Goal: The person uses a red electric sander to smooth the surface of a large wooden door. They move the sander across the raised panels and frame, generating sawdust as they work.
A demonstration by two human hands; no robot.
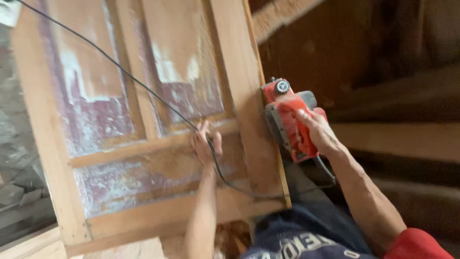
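A wooden panelled door (143,115) lies flat in front of me, its panels smeared with worn purple and white paint. My left hand (206,142) rests on the door's cross rail, fingers spread, over the black power cable (120,67). My right hand (316,132) grips the handle of a red electric planer (287,117), which sits against the door's right edge (268,124). The cable runs from the planer's rear, across the door's lower rail, under my left hand and off to the upper left.
Sawdust lies on the door and floor near my legs (230,237). Wooden planks and beams (407,139) stretch along the right side in shadow. Grey stone rubble (19,192) lies at the far left.
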